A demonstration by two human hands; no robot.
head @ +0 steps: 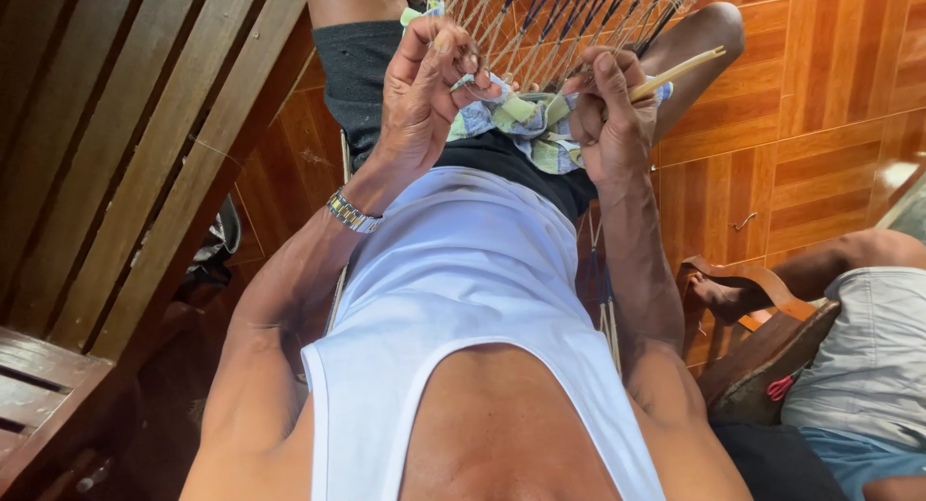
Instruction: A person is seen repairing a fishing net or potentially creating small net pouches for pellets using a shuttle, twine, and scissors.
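A net of thin pale and dark cords [559, 24] stretches from the top of the head view down to my lap. My left hand [420, 91] pinches cords at the net's lower edge, fingers curled around them. My right hand [608, 110] grips a thin pale bamboo-like stick [680, 70] that points up to the right, and also touches the cords. Under both hands lies a checked blue-green cloth [540, 139] on my dark shorts [362, 67]. A metal watch [352, 213] sits on my left wrist.
A slatted wooden bench [116, 154] runs along the left. The floor [830, 86] is orange-brown tile. At the right, another person sits by a wooden chair arm [748, 274], wearing grey shorts [873, 356]. Loose cords [610, 318] hang beside my right forearm.
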